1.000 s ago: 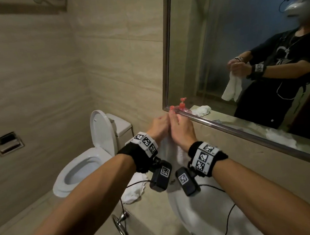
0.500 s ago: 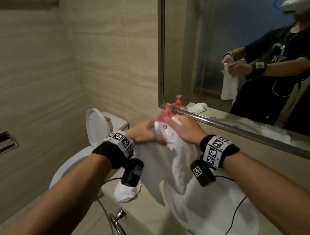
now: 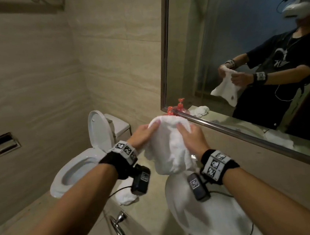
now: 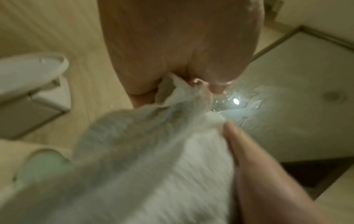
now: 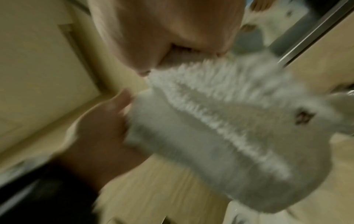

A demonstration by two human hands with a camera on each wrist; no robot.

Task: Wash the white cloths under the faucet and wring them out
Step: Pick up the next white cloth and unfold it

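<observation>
cloth showing white, small dark mark, maybe a logo, blurred | wristbands showing black-and-white squares | bottle at frame centre showing red | walls showing beige stripes

Fluffy terry cloth, glossy sink

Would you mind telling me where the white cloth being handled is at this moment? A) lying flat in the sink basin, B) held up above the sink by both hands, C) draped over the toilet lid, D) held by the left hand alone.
B: the white cloth hangs above the sink, gripped at its top by the left hand and the right hand.
</observation>
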